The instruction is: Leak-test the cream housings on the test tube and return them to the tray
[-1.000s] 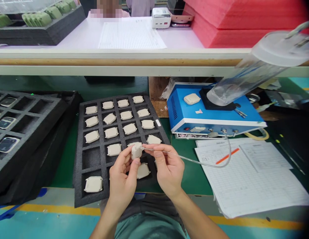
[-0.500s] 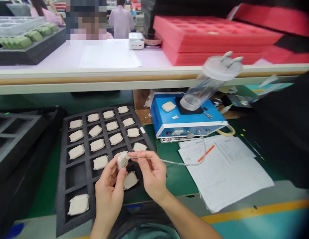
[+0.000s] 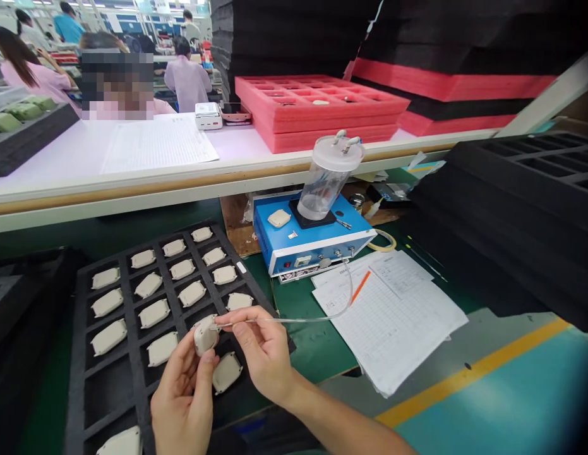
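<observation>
Beige case (image 3: 206, 335) sits at the fingertips of the left hand (image 3: 181, 395), gripped between thumb and fingers and tilted up on edge, clear of the palm. To its right, the right hand (image 3: 269, 361) pinches a thin clear tube (image 3: 307, 320) between thumb and forefinger, close to the tip. That tip meets the case near its upper right edge; whether it goes inside cannot be told at this size. The case thus lies between the two hands, just past the right fingertips.

Both hands are above the near right part of a black foam tray (image 3: 108, 393), whose compartments carry more beige cases (image 3: 163, 349). One of these lies just below the gap between the hands.

From the right hand the tube runs over the green table (image 3: 317, 354), across the edge of some papers (image 3: 393, 309) beside an orange strip (image 3: 360, 287), then curves up to the front of a blue box (image 3: 317, 235). On that box stand a clear cylinder (image 3: 321, 186) and, to its left, a single case (image 3: 279, 218).
</observation>
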`<action>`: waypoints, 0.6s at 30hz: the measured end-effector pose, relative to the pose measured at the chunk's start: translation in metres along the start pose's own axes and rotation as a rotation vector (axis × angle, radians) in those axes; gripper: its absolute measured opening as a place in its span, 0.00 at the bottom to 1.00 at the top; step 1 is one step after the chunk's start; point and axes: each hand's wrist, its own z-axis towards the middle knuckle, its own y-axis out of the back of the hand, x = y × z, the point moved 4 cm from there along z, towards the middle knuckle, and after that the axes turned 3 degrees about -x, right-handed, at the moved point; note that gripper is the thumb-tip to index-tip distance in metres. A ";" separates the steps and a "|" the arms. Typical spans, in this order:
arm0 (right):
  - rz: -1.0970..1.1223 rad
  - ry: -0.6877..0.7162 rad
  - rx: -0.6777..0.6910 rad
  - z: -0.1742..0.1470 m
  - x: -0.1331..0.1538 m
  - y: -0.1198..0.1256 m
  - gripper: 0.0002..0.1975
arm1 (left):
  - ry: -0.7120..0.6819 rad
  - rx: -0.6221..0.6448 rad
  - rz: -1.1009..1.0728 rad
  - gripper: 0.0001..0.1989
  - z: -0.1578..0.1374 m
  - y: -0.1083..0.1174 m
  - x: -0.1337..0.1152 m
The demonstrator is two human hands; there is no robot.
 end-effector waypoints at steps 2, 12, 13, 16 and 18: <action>-0.004 -0.006 -0.002 0.000 0.001 0.000 0.11 | 0.006 -0.004 0.007 0.24 0.000 0.000 0.000; -0.018 -0.014 0.000 0.001 0.001 0.001 0.12 | -0.003 -0.003 0.031 0.23 -0.001 0.000 -0.001; -0.019 -0.014 0.001 0.001 0.001 0.001 0.12 | -0.005 0.000 0.031 0.23 -0.001 0.000 -0.001; -0.017 -0.016 0.002 0.001 0.001 0.001 0.12 | 0.000 0.002 0.033 0.22 -0.002 0.000 -0.002; -0.011 -0.017 0.002 0.001 0.001 0.001 0.12 | -0.003 -0.002 0.035 0.23 -0.003 0.000 -0.003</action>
